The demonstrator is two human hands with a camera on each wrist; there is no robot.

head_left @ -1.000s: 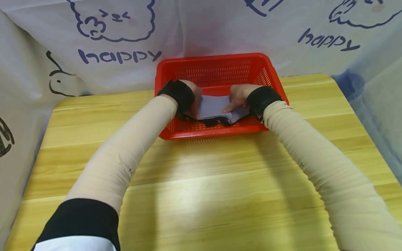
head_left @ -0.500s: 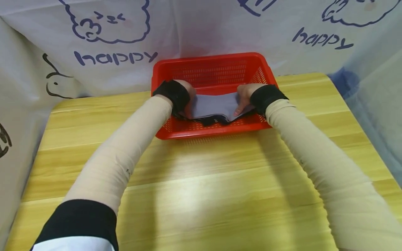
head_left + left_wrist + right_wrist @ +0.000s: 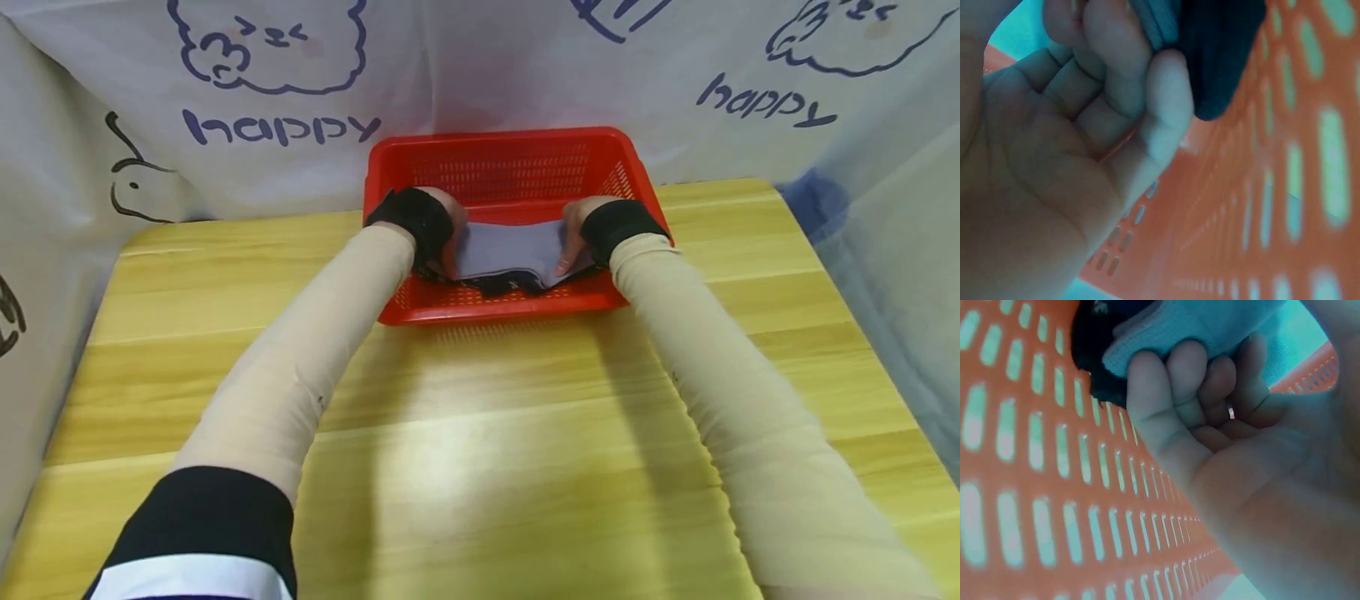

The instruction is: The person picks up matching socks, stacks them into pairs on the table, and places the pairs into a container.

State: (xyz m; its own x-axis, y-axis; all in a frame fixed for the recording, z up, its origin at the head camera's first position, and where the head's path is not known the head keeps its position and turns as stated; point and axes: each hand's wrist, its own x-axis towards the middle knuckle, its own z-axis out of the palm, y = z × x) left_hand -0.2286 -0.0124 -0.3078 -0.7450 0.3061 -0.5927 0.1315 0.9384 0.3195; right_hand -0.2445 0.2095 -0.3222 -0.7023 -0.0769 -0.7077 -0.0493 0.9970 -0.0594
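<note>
- Bright red basket [image 3: 510, 158], walls and floor pierced with rows of small slots.
- Grey-lilac cloth [image 3: 510, 248] on top, plain, no print; black cloth [image 3: 504, 286] peeking out underneath.
- Beige sleeves [image 3: 315, 367] on both arms, black wristbands [image 3: 417, 218] at the wrists, black and white cuff nearer the shoulder.
- Silver ring [image 3: 1230, 412] on a finger of the right hand [image 3: 1210, 425].
- Yellow wooden table [image 3: 480, 433], pale grain running in long bands.
- White backdrop [image 3: 480, 67] with dark blue cartoon outlines and the word "happy".
</note>
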